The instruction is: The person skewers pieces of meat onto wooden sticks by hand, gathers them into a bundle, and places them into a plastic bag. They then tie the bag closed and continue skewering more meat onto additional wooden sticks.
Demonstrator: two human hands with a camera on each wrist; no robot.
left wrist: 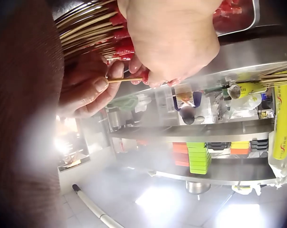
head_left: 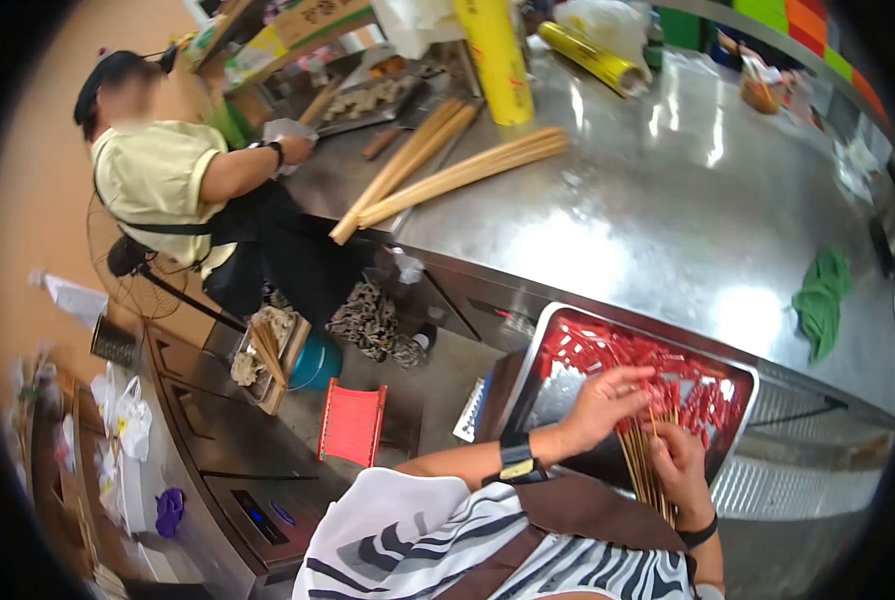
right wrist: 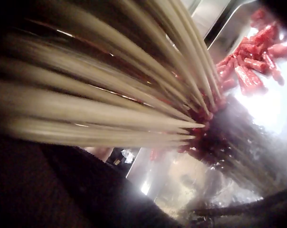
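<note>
A metal tray (head_left: 751, 378) holds red meat pieces (head_left: 588, 345), also seen in the right wrist view (right wrist: 248, 78). My left hand (head_left: 600, 408) is over it and, in the left wrist view, my left hand (left wrist: 174, 40) pinches a small red piece (left wrist: 145, 76) at the tip of a wooden skewer (left wrist: 124, 80). My right hand (head_left: 680, 465) grips that skewer between thumb and fingers (left wrist: 99, 85). Beside the hands, several skewers (head_left: 640, 465) with red meat on their ends lie over the tray; they fan out across the right wrist view (right wrist: 110, 104).
A steel counter (head_left: 658, 200) runs behind the tray, bearing bundles of bare skewers (head_left: 468, 175), a yellow roll (head_left: 495, 60) and a green cloth (head_left: 823, 305). Another person (head_left: 158, 180) stands at the counter's left end. A red stool (head_left: 352, 422) is on the floor.
</note>
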